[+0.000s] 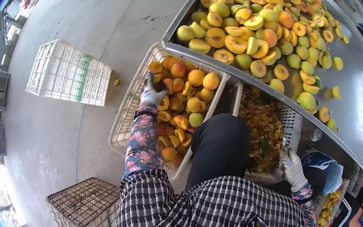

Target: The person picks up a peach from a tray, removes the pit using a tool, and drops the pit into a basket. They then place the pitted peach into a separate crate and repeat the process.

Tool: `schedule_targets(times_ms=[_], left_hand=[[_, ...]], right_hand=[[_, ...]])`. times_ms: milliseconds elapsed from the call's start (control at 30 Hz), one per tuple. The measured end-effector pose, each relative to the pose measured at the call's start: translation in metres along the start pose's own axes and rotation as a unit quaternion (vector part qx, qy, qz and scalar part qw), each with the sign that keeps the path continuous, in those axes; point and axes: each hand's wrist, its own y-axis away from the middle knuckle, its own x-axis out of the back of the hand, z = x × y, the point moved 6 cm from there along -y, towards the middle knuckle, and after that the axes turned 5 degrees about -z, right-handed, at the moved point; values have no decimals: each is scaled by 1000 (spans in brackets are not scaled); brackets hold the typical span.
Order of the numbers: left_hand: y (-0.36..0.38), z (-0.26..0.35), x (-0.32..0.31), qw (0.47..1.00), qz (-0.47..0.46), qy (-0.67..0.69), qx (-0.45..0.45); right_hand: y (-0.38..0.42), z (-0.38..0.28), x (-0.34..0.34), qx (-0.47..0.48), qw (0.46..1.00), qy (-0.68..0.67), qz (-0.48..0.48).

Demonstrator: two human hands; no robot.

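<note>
My left hand (pixel 151 95), in a pale glove, reaches into a white plastic crate (pixel 123 123) of yellow-red peaches (pixel 197 78). Its thumb and fingers are spread over the fruit at the crate's left side, with no peach gripped. Some peaches in this crate are whole and others are halves. My right hand (pixel 293 170), also gloved, is closed at the right edge of a second crate (pixel 291 125). Something small and shiny shows at its fingertips, too small to name. That crate holds brown scraps (pixel 262 125) with a green leaf among them.
A metal table (pixel 351 110) with a raised rim carries many halved peaches (pixel 236 44) ahead. One white crate (pixel 70 72) stands on the floor at left, another crate (pixel 84 200) at lower left. A blue-and-white container (pixel 328 170) and other people are at right.
</note>
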Motion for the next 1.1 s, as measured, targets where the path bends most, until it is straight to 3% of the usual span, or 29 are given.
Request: schedule_targets(times_ms=[67,133,167,200,233,267,300,333,433,467,500,567,600,633,667,700,733,767,800,833,867,900,933,967,1000,1033,1100], left_hand=[[9,-10,2,995,-43,40,84],[20,-52,-15,987,-52,-127,80],[44,-50,-10,979,-116,-141,94],[61,-80,-30,985,-116,-116,52],[72,-138,-63,953,-192,-224,70],[99,-170,-90,917,-121,-370,-84],[118,-165,-82,922,-142,-356,-52],[133,-143,-65,926,-162,-340,-23],[125,-35,14,986,-160,-9,54],[101,-28,19,989,-101,110,-6],[90,23,53,996,-51,63,-27],[72,129,107,977,37,120,-173],[64,179,123,962,29,166,-213],[55,228,134,935,65,127,-324],[51,276,138,939,41,128,-316],[45,321,136,911,55,99,-397],[38,362,132,912,3,97,-399],[21,398,119,890,23,49,-453],[7,429,105,846,30,47,-531],[-23,446,79,852,22,-13,-524],[-35,460,63,916,-64,-101,-382],[-31,474,55,923,-159,-149,-317],[-50,477,30,886,-135,-270,-353],[-57,481,18,868,-140,-349,-324],[-78,478,2,878,-138,-335,-312],[-66,479,9,898,-153,-294,-291],[-52,481,19,880,-177,-316,-306]], right_hand=[[3,6,6,1,1000,-7,3],[2,12,10,16,1000,-23,2],[5,10,9,-14,999,-33,5],[5,11,8,-13,999,-39,1],[4,13,7,-11,999,-44,-3],[2,13,6,-8,999,-51,-8],[3,10,2,-14,998,-60,-25],[-1,11,2,9,999,-37,-31],[-13,23,2,37,998,19,-49],[-11,17,1,8,998,26,-61],[-14,19,1,0,997,32,-66],[-14,14,-1,-12,997,17,-80],[-13,11,0,8,996,36,-76],[-12,10,0,27,996,54,-73],[-11,12,0,46,994,73,-69],[-26,38,4,113,982,130,-72],[-43,68,7,92,988,90,-85],[-57,94,9,72,991,51,-97],[-61,112,2,-1,959,-241,-152],[-64,129,-6,-96,843,-507,-154],[-68,139,-2,-74,886,-432,-153],[-73,148,3,-54,922,-353,-148],[-61,120,10,-12,970,-198,-139],[-46,87,17,23,992,-35,-116],[-4,38,15,-11,995,11,-99],[2,32,16,-29,995,6,-98],[3,29,16,-15,995,25,-96]])
